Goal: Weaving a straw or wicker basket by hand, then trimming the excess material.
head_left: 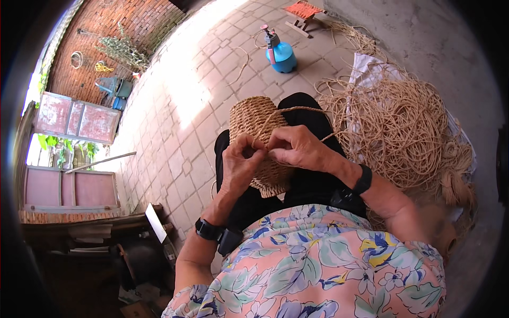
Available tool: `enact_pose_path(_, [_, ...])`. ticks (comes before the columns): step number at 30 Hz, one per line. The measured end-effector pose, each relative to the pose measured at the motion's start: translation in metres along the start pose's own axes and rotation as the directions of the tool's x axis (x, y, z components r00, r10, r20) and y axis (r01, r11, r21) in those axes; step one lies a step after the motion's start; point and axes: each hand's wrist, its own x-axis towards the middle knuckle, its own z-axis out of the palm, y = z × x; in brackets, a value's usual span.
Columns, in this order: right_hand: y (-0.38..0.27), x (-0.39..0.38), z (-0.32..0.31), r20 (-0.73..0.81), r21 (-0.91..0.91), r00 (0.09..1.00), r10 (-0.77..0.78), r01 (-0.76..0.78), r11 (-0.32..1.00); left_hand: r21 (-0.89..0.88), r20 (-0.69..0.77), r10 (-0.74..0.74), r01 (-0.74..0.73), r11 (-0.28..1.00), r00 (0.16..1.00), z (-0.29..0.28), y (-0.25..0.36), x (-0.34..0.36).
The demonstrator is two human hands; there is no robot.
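A tan woven basket (pixel 253 114) rests on my lap, lying across my dark trousers. Over its middle, my left hand (pixel 241 159) is closed, thumb and forefinger pinched together. Close beside it, my right hand (pixel 302 147) also pinches, its fingertips almost meeting the left ones. A strand of tan cord (pixel 305 108) loops from the basket toward the right. What lies between the fingertips is too small to make out, though it is right at the basket's woven side.
A big heap of loose tan cord (pixel 395 132) lies on a white sheet (pixel 366 66) at my right. Ahead stand a blue spray bottle (pixel 282 57) and a small stool with an orange seat (pixel 303 9). Paving covers the floor; a brick wall (pixel 90 53) rises at the far left.
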Motion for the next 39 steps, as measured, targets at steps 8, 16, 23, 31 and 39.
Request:
enact_pose_path(8, [0.014,0.013,0.003,-0.122,-0.116,0.976,-0.181,0.167,0.979,-0.105,0.001,0.058,-0.058,0.993,0.998,0.002,0.0,0.003])
enact_pose_path(16, [0.017,0.01,0.01,-0.18,-0.135,0.969,-0.17,0.147,0.98,0.644,0.0,0.575,-0.44,0.626,0.818,0.007,0.022,0.002])
enact_pose_path(23, [0.019,0.017,-0.002,-0.08,0.171,0.997,-0.019,0.032,0.985,0.695,0.042,0.564,-0.429,0.577,0.825,0.006,0.019,0.003])
enact_pose_path(31, [0.024,0.04,-0.022,0.201,-0.009,0.947,-0.25,0.257,0.966,0.651,0.088,0.698,-0.571,0.5,0.711,0.005,0.009,0.003])
enact_pose_path(39, [0.025,0.044,-0.027,0.279,-0.053,0.935,-0.218,0.242,0.969,0.639,-0.051,0.628,-0.458,0.618,0.776,0.003,-0.003,0.001])
